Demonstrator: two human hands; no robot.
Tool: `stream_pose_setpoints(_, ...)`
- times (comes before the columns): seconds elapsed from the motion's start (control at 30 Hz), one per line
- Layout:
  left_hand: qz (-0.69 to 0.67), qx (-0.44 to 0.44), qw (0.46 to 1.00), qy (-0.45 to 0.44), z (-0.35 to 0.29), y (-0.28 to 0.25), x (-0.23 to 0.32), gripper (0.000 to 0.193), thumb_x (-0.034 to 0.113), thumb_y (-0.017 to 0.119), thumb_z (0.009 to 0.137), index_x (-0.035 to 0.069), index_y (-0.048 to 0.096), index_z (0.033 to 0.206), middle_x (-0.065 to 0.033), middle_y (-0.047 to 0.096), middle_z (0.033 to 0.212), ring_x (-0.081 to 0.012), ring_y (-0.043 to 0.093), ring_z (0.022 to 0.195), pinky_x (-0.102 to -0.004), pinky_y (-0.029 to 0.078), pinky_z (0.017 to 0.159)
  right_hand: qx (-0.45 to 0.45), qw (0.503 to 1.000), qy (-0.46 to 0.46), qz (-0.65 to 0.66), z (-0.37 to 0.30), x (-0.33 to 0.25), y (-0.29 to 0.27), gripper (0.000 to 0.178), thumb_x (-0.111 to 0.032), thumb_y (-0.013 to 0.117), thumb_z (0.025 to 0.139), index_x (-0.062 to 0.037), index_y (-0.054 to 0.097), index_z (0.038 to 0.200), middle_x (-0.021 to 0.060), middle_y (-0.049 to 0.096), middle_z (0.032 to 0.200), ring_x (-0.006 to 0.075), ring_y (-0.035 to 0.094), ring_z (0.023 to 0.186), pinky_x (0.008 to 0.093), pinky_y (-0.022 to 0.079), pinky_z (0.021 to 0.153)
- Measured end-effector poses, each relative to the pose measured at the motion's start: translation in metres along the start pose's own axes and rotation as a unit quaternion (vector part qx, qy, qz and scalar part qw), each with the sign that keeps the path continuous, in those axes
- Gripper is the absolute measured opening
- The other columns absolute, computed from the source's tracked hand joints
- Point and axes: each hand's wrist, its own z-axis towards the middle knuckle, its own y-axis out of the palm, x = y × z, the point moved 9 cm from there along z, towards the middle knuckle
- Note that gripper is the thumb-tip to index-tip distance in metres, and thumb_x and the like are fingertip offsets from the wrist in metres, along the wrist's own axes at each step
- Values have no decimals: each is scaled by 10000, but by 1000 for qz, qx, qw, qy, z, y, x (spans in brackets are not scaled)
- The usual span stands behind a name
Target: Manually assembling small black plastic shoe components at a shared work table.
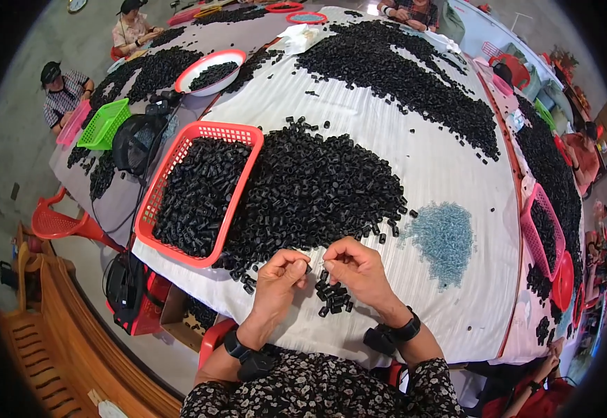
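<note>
My left hand [278,282] is closed in a pinch over the near edge of the table, with a small black plastic part just showing at its fingertips. Close beside it, my right hand [357,273] pinches thumb against forefinger; whatever it grips is too small to make out. Beyond both hands spreads a big heap of short black tubular parts [310,184]. A small cluster of the same black parts [334,298] lies between my wrists. To the right of my right hand is a patch of tiny clear bluish pieces [441,240].
A red basket [209,263] full of black parts stands left of the heap. Farther off lie another black heap [401,76], a red-rimmed basin [213,87], a green basket [105,124] and a pink basket [526,226]. Several other people sit around the tables.
</note>
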Motion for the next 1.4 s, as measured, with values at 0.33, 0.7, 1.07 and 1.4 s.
stream_pose_setpoints(0.33,-68,-53,994,-70,-8,15,-3,88,76,587,885,17,560,944,-90,642,809,-131,610,672,-246,510,644,-33,998,45,-16,-4,3,8,24,-19,576,855,-27,569,876,-22,541,778,19,499,627,169,406,540)
stream_pose_setpoints(0.7,99,-107,988,-49,-17,7,3,47,-27,590,851,-12,555,878,-112,645,832,-140,645,749,-254,547,685,-148,983,78,-79,-8,9,23,53,-53,584,855,-29,536,852,-22,525,731,28,478,622,180,398,545)
stream_pose_setpoints(1.07,108,-138,982,-62,-26,9,-3,123,9,660,806,-25,555,861,-142,644,827,-187,649,699,-296,547,624,-270,942,195,49,-17,38,36,170,-122,662,833,-47,519,780,-25,530,662,32,464,516,182,384,464)
stream_pose_setpoints(1.4,42,-131,984,-112,-28,11,-9,64,23,624,842,-2,566,850,-114,645,797,-163,652,712,-268,536,624,-235,958,162,2,-16,27,29,182,-117,691,796,-51,526,758,-44,493,624,28,463,541,184,371,472)
